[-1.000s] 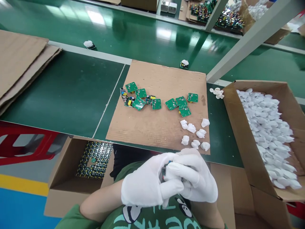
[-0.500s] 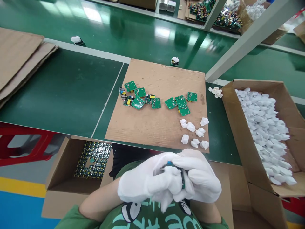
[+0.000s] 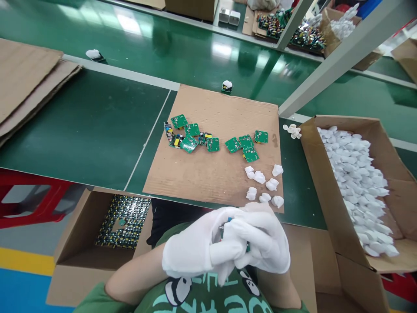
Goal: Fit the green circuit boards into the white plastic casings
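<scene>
Close to my body, my left hand (image 3: 203,245) and my right hand (image 3: 263,237), both in white gloves, are closed together around a small circuit board (image 3: 248,247). Only slivers of its green edge and a bit of blue and red show between the fingers; the gloves hide the rest. My right fingers lie across the front of it. Just beyond my hands, several crumpled white pieces (image 3: 271,184) lie on a cardboard sheet (image 3: 202,182). Farther up the sheet are several green circuit boards (image 3: 212,144), most with the solder side up.
At right stands a carton (image 3: 309,161) with many white pieces (image 3: 355,174). Small white discs (image 3: 293,131) lie beside it. A white-capped board (image 3: 227,87) rides the green belt (image 3: 182,52). A post (image 3: 325,65) rises at right. Below left, a box (image 3: 74,226) holds boards.
My right fingers have closed farther over the board, covering more of it. The white-capped boards on the belt have shifted left. The view has moved slightly.
</scene>
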### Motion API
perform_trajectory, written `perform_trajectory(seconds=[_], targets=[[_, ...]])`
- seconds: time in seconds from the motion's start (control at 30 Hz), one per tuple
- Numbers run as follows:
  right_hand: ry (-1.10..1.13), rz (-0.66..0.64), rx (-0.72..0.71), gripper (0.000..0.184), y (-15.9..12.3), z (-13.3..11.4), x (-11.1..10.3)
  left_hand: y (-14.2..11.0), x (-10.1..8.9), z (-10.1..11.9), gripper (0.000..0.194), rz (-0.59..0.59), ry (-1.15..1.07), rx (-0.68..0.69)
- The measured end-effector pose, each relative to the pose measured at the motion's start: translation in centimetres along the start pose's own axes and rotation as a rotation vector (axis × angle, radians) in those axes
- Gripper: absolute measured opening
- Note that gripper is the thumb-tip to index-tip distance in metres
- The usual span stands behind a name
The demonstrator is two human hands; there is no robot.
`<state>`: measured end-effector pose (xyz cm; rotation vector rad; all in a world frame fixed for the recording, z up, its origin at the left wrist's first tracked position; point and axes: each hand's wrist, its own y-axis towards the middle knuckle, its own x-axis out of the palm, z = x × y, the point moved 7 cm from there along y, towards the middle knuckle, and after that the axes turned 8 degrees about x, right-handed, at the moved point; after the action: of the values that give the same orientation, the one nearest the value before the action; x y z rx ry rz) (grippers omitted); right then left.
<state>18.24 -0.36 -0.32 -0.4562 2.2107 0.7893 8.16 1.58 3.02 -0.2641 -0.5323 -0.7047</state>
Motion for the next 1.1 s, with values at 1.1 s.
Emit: perform_trajectory(seconds=[1.1], targets=[[0.099,0.12,-0.151,0.043,5.5,-3.0,-3.5,-1.0,-1.8,-0.2,0.04,-0.151,-0.014,-0.044]])
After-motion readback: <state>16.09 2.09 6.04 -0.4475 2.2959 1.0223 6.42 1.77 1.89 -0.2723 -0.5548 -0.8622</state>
